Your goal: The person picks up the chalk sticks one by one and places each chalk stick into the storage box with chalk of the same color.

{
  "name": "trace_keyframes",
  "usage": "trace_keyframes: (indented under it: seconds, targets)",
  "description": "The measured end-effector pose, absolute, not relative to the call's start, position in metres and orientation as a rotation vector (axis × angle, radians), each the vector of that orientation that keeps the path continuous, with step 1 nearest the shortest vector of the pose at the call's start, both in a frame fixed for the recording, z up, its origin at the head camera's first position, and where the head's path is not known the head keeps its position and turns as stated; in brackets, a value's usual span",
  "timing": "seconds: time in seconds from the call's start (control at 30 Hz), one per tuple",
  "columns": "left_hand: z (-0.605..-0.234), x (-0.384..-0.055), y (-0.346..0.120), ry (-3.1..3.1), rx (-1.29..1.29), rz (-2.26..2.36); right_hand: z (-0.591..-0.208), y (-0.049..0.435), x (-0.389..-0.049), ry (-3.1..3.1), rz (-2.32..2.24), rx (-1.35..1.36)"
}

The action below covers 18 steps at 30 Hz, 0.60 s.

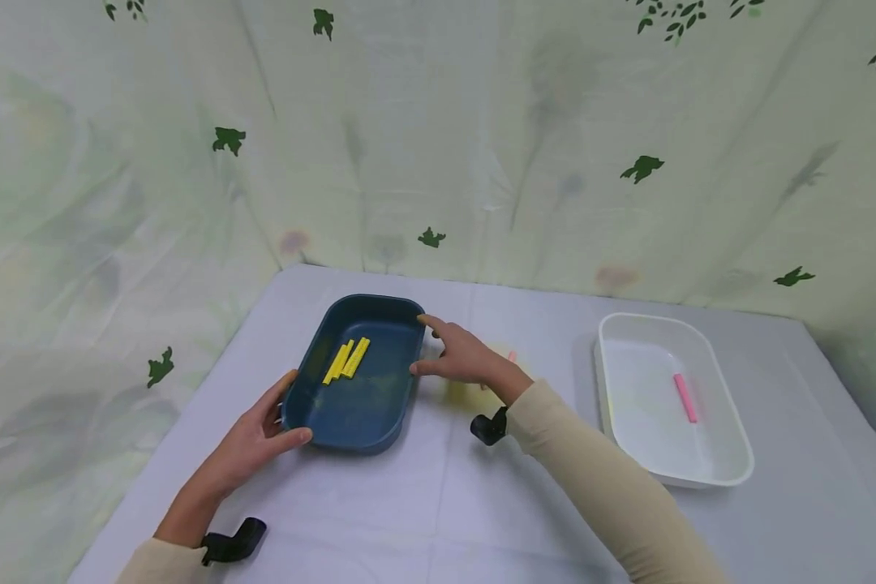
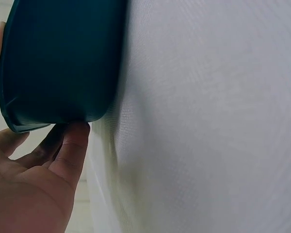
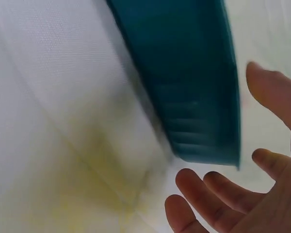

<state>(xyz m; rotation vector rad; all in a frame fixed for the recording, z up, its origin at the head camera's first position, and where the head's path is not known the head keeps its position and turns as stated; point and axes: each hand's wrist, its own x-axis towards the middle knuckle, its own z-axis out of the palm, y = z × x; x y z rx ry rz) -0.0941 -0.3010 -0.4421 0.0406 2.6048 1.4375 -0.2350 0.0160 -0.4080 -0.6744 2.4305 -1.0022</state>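
A dark blue rectangular tub (image 1: 380,405) stands on the left part of the table, with several yellow chalk-like sticks (image 1: 346,359) lying together inside it. My left hand (image 1: 244,446) holds the tub at its front-left corner, the thumb by the rim and the fingers against the outer wall, as the left wrist view also shows. Beside the tub's right side is my right hand (image 1: 460,353), thumb and fingers spread. In the right wrist view, the fingers (image 3: 199,199) of that hand appear apart from the tub's wall (image 3: 194,97).
A white tray (image 1: 733,454) stands on the right with one pink stick (image 1: 685,398) in it. Partly behind my right wrist, a small pink piece (image 1: 512,356) shows on the white cloth (image 1: 380,519), near a yellow smudge. Patterned curtains (image 1: 482,146) hang behind and to the left.
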Motion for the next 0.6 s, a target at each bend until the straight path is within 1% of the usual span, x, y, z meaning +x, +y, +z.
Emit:
trace_keyframes:
  seconds: [0.1,0.2,0.37,0.47,0.6]
  targets:
    - [-0.44,-0.1,-0.297,2.598,0.041,1.442,-0.396,0.032,-0.23,2.451,-1.036,-0.672]
    - [-0.438,-0.104,-0.296,2.581,0.049,1.453,-0.384,0.053,-0.218,2.492,-1.03,-0.725]
    - [-0.436,-0.101,-0.297,2.569,0.044,1.435,-0.364,0.094,-0.187,2.591,-0.992,-0.863]
    - [-0.437,-0.098,-0.299,2.565,0.033,1.431,-0.352,0.125,-0.166,2.656,-0.976,-0.88]
    - [-0.438,-0.095,-0.299,2.533,-0.014,1.418,-0.348,0.17,-0.142,2.739,-0.96,-0.862]
